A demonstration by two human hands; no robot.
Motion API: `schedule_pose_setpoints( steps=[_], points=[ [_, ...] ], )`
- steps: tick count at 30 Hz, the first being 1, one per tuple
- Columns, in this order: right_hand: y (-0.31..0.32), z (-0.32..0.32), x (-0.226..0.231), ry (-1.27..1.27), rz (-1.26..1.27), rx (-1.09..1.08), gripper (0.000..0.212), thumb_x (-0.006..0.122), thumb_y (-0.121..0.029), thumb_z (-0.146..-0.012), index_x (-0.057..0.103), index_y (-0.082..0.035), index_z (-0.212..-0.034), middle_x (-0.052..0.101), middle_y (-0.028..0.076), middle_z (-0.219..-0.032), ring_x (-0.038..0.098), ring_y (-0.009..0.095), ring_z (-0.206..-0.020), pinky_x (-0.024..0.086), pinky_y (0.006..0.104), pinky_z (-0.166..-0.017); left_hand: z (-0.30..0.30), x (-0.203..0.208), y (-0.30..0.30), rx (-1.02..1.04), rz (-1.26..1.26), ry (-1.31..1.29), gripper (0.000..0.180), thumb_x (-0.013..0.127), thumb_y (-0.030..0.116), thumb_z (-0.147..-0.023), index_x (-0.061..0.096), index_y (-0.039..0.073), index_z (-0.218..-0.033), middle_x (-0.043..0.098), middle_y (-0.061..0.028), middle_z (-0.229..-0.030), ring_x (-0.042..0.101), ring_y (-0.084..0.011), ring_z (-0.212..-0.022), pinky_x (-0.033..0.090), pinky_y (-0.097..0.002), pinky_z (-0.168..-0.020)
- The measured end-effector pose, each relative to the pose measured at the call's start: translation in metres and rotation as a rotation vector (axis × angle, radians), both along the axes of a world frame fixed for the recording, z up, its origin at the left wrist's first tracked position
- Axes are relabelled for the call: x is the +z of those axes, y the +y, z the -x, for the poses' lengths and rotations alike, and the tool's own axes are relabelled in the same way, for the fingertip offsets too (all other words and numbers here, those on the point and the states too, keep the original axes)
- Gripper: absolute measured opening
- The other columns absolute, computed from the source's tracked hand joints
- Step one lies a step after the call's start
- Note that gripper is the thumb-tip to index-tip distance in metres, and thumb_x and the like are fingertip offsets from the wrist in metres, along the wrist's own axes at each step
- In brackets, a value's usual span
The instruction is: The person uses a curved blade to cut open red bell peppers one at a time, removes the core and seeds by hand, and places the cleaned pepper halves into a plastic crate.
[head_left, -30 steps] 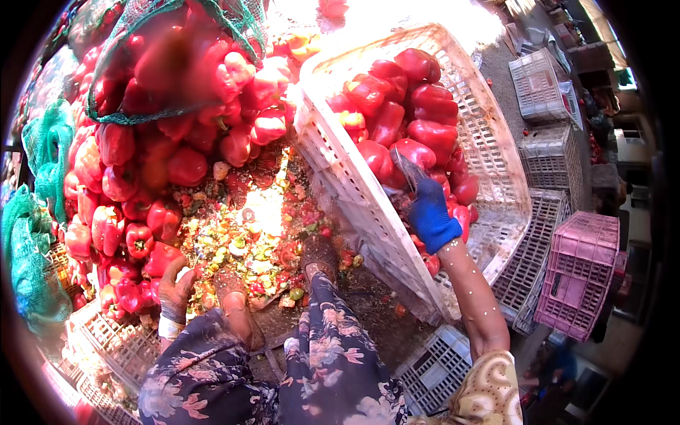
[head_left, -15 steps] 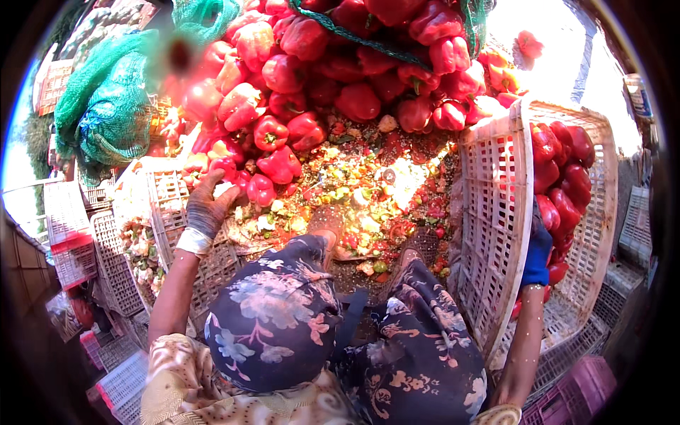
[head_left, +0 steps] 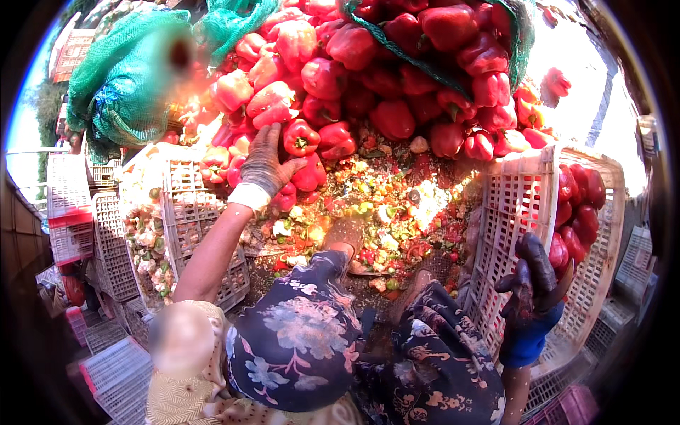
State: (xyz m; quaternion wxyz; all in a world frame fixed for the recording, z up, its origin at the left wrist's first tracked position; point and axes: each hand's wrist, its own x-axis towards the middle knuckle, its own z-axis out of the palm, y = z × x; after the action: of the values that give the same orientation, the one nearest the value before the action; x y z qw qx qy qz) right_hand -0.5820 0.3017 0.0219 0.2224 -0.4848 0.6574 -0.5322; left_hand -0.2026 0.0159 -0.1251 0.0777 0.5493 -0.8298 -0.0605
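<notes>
1. On my feed, red peppers [head_left: 393,119] heap across the upper centre.
2. I see the left hand [head_left: 265,164] over them, fingers loosely spread.
3. The right hand [head_left: 533,294], lower right: fingers upward; I cannot tell whether holding anything.
4. Beside it, a pale crate [head_left: 504,212] bears more.

We see brown ground [head_left: 382,317] strewn across its middle with yellow, green and red vegetable scraps [head_left: 388,241]; toward its far edge we find heaped red peppers [head_left: 393,119], one pepper [head_left: 557,82] lying farther right.
</notes>
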Motion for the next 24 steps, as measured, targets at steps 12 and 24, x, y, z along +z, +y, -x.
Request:
schedule_pose_setpoints(
  steps=[12,24],
  points=[
    [-0.084,-0.056,-0.064,-0.610,-0.374,0.017,0.035,0.063,-0.006,-0.094,0.059,0.000,-0.129,0.068,0.011,-0.113,0.064,0.011,-0.085,0.055,0.0248,-0.064,0.033,-0.038,-0.036,-0.089,-0.015,0.103,0.061,0.085,0.020,-0.059,0.059,0.009,-0.114,0.053,-0.0161,-0.128,0.052,-0.0359,-0.116,0.045,-0.0439,-0.100],
    [-0.109,-0.079,-0.121,-1.103,-0.312,0.074,0.076,0.062,-0.012,-0.095,0.016,-0.010,-0.155,0.064,0.008,-0.112,0.066,0.011,-0.068,0.047,0.0189,-0.046,0.128,0.011,0.076,-0.085,-0.928,1.056,0.098,0.088,0.029,-0.063,0.038,0.003,-0.143,0.047,-0.0155,-0.139,0.046,-0.0288,-0.130,0.036,-0.0415,-0.111]
  ],
)
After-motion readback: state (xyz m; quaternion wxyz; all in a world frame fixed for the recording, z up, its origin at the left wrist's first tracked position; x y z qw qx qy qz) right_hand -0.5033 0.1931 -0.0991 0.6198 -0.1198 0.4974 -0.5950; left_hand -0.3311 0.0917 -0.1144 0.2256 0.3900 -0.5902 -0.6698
